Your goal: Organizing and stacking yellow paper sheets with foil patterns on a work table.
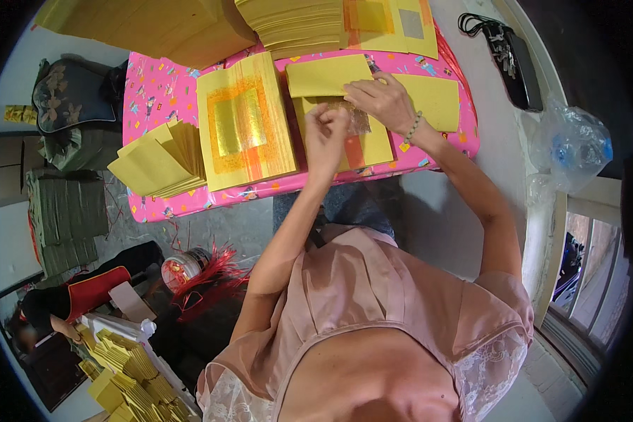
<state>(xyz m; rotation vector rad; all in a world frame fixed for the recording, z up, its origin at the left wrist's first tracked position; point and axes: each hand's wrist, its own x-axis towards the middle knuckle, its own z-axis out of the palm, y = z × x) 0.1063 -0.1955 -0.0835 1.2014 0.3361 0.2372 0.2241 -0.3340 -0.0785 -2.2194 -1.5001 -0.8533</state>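
Note:
A yellow paper sheet with a foil and orange patch [355, 153] lies on the table in front of me, and part of it is hidden under my hands. My right hand [383, 102], wearing a beaded bracelet, rests with its fingers stretched over the edge of a folded yellow paper [328, 76]. My left hand [325, 133] hovers over the sheet's left side with its fingers curled in and slightly blurred. Whether anything is between them is hidden. To its left sits a thick stack of yellow sheets with a gold foil square [239, 123].
Folded yellow papers [158, 160] fan out at the table's left end. Tall yellow stacks [288, 28] line the far side of the pink patterned tablecloth [148, 91]. A black pouch with keys [510, 67] lies at right. Lower left, another person [77, 295] bends beside more folded papers.

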